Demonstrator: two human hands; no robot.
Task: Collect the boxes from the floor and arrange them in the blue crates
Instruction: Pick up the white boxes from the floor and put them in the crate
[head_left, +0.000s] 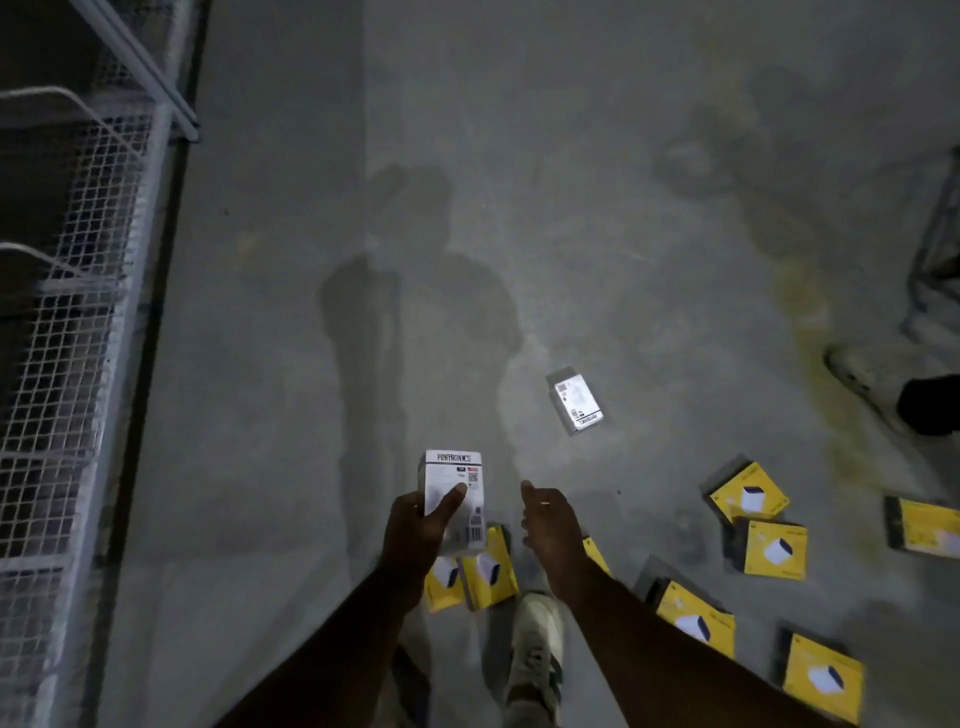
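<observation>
- Dim concrete floor (291, 364), wire-mesh rack (67, 312) along its left edge. No blue crates in view.
- Nearest: person's shoe (535, 644) at the bottom edge of the floor, yellow boxes lying around it — a pair (488, 571) just beside the toe, more (696, 618) scattered toward the lower right corner.
- Left hand (415, 540) grips a white box (454, 499) upright, thumb across its face, fingers wrapped behind.
- Right hand (550, 525) holds nothing, fingers loosely extended, reaching forward above the floor.
- Further out: second white box (576, 400) lying flat mid-floor, well apart from the hands.
- Far right edge: another person's shoe (872, 379), partly cut off.
- Step, my read: collecting phase, one box in hand, many left on the floor.
- Next move likely needs a step forward and a bend to pick up the far white box with the free hand, or grabbing the yellow ones by the foot first. Crates have to be located after.
</observation>
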